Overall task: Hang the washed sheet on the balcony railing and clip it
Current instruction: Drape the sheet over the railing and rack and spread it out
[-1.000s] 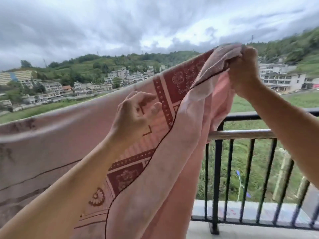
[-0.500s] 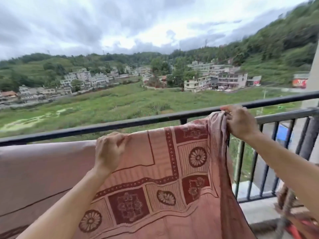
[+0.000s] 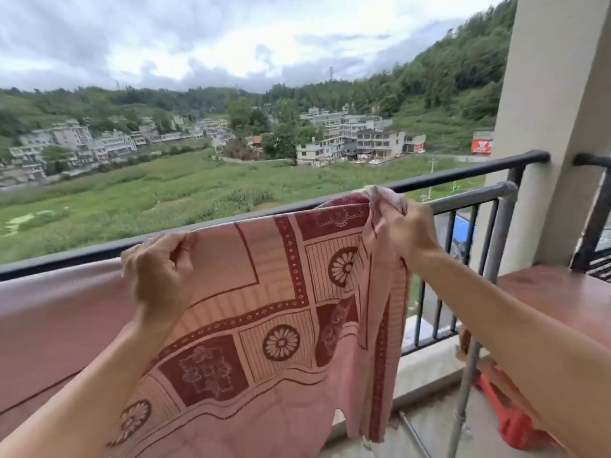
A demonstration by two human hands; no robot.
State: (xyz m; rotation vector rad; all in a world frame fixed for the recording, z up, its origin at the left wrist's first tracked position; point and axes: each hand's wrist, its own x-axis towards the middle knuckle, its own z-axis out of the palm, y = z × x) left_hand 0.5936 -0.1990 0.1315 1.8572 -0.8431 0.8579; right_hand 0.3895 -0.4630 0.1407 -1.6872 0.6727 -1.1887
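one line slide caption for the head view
Left hand and right hand hold the pink sheet at the balcony railing.

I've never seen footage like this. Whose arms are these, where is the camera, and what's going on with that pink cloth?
There is no machine here. These are a person's two bare arms, filmed by a wide-angle camera worn on the head and looking forward and down, which is why the arms reach in from the bottom edge. The left hand grips the top edge of a pink patterned sheet, and the right hand holds its bunched corner. The sheet hangs along the balcony railing, with fields and houses beyond. No clips are in view, so the clipping is not yet done.
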